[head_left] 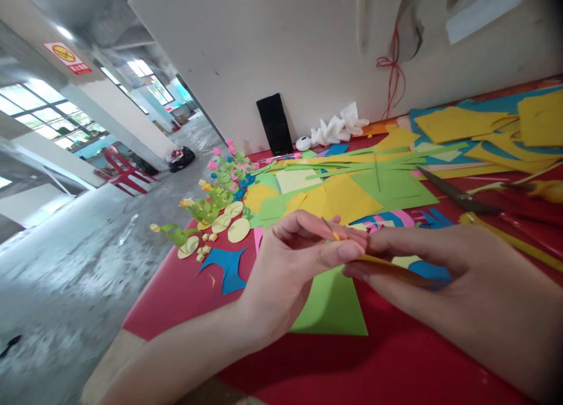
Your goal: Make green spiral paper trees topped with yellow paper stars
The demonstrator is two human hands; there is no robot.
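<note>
My left hand [290, 270] is closed in a pinch around a thin dark needle-like tool [326, 224] with a bit of yellow paper at it. From there a yellow paper strip [389, 266] runs right, its edge pinched between the thumb and fingers of my right hand [431, 270]. The fingertips of both hands meet above the table. Below them lies a green paper sheet [338, 305]. A blue paper offcut [227, 270] and pale yellow paper discs [238, 230] are to the left of my left hand.
Scissors [457, 195] lie on the red table [176, 293] at right, near yellow paper sheets [466, 123]. A black phone [275, 125] leans against the white panel [229, 47]. Small paper flowers [220, 188] stand along the left edge. A red chair [125, 169] is on the floor beyond.
</note>
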